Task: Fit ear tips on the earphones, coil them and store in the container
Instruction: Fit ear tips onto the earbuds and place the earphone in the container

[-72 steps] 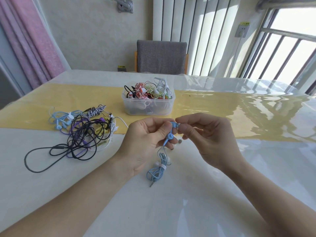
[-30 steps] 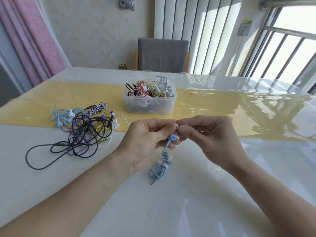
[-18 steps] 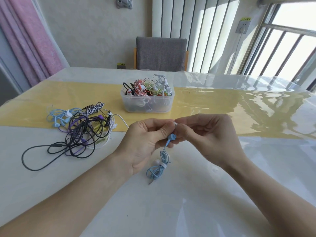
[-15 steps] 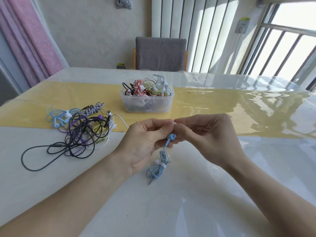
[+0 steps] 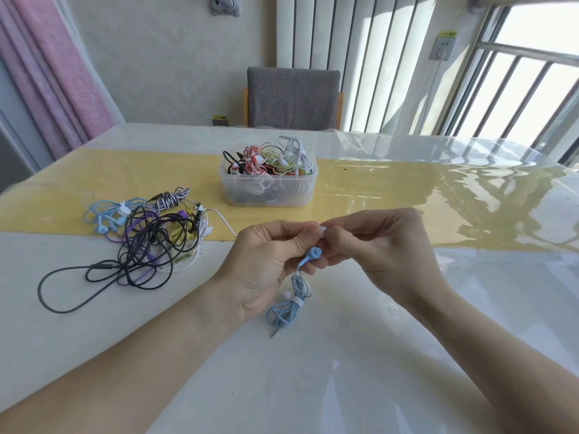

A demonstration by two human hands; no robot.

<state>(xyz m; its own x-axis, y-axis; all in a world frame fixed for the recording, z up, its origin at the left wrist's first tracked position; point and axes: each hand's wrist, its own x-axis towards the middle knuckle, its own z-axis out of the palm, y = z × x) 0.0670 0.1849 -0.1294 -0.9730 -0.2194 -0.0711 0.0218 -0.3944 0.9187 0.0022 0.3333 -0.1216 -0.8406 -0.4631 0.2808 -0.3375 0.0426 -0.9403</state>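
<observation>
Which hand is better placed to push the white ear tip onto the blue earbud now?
Probably the right hand: it pinches the white ear tip just above the blue earbud, which the left hand holds steady.

We observe that the blue earbud [image 5: 313,252] once pinched at our fingertips now hangs free below them. A white ear tip [image 5: 322,228] has appeared between the left hand [image 5: 269,264] and the right hand [image 5: 379,245]. Both hands have stayed together above the worktop.
</observation>
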